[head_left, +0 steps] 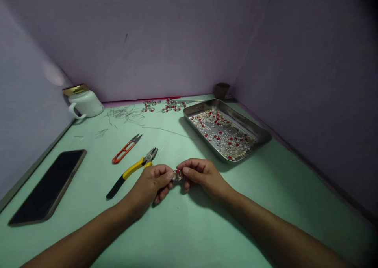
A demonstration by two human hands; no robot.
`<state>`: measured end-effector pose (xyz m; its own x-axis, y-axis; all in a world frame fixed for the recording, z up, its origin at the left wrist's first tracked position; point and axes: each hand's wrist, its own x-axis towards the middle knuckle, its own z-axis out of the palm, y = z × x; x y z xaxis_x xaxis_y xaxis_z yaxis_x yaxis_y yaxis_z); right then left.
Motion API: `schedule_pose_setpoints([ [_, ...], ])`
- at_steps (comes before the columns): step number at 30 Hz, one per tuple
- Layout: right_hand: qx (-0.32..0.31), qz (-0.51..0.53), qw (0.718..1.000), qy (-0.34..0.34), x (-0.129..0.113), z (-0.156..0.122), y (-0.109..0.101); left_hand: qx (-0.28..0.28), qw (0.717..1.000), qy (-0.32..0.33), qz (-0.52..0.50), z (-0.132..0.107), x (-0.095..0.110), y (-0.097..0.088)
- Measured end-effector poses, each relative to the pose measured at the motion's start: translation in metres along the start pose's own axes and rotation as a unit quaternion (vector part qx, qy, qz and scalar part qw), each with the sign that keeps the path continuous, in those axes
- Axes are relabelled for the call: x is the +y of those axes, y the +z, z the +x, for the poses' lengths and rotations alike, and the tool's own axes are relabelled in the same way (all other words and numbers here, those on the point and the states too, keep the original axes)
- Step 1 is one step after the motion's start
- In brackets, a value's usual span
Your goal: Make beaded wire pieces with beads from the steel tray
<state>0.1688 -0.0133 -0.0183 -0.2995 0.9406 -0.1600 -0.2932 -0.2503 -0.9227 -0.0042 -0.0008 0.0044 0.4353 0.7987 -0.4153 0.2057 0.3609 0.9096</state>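
My left hand (153, 183) and my right hand (201, 175) meet low over the green table (265, 189). Both pinch a small beaded piece (177, 175) of silver and red beads between thumb and fingers. Both hands are closed on it, with the remaining fingers curled under. Yellow-handled pliers (132, 170) lie just left of my left hand, almost touching it. Orange thread snips (126, 148) lie a little farther back on the left.
A steel tray (260, 132) of silver and red beads sits back right. Finished beaded pieces (165, 105) and loose wire strands (125, 114) lie along the back. A white mug (85, 102) stands at the back left, a dark phone (49, 187) at the left edge. Purple walls enclose the table.
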Motion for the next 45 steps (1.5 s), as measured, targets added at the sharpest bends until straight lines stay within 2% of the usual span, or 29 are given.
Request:
schedule_pose_setpoints([
  [7,0.030,-0.043,0.999,0.013,-0.004,-0.002,0.003,0.031,0.998,0.010,0.052,-0.005,0.004,0.005],
  [17,0.042,-0.069,0.997,0.018,-0.006,-0.003,0.007,0.034,0.998,0.026,0.052,-0.006,0.003,0.008],
  [23,0.029,-0.100,0.995,-0.009,0.000,-0.003,0.006,0.051,0.991,0.053,0.112,-0.007,0.004,0.008],
  [28,0.032,-0.163,0.984,-0.066,0.006,-0.004,0.005,0.076,0.967,0.114,0.217,-0.008,0.004,0.007],
  [34,0.047,-0.277,0.952,-0.120,0.013,-0.004,0.004,0.080,0.930,0.180,0.309,-0.007,0.000,0.006],
  [39,0.024,-0.384,0.908,-0.165,0.011,-0.006,0.002,0.086,0.913,0.188,0.353,-0.006,-0.002,0.009],
  [45,0.029,-0.469,0.863,-0.187,0.005,-0.008,0.004,0.087,0.893,0.217,0.385,-0.004,-0.004,0.009],
])
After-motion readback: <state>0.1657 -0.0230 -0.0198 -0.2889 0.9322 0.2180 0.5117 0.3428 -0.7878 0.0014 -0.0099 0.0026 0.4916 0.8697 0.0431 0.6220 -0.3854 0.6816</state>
